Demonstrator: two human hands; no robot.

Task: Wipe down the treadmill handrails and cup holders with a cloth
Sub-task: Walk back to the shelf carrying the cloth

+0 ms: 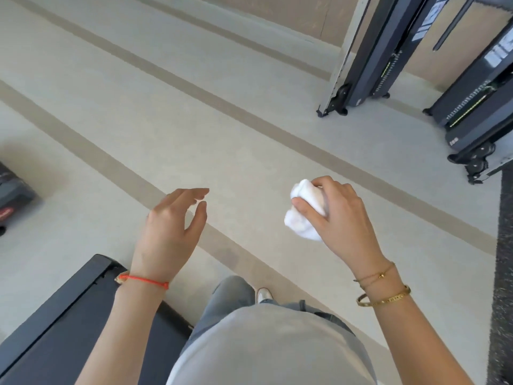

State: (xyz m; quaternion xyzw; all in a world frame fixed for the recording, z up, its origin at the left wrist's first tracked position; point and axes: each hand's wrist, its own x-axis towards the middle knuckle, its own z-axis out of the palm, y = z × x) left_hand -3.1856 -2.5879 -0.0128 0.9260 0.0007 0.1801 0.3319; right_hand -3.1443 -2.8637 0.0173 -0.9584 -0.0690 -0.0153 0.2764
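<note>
My right hand (337,215) grips a crumpled white cloth (302,218) in front of me, above the pale floor. My left hand (173,226) hovers to the left of it with relaxed, nearly straight fingers and holds nothing. The dark rear end of a treadmill deck (72,309) lies at the lower left, below my left forearm. No handrail or cup holder shows in this view.
Two folded dark treadmills (374,59) (477,112) stand upright at the top right. Another dark machine (12,190) pokes in at the left edge. A black rubber mat (503,273) runs down the right edge. The floor (222,120) is pale with tan stripes.
</note>
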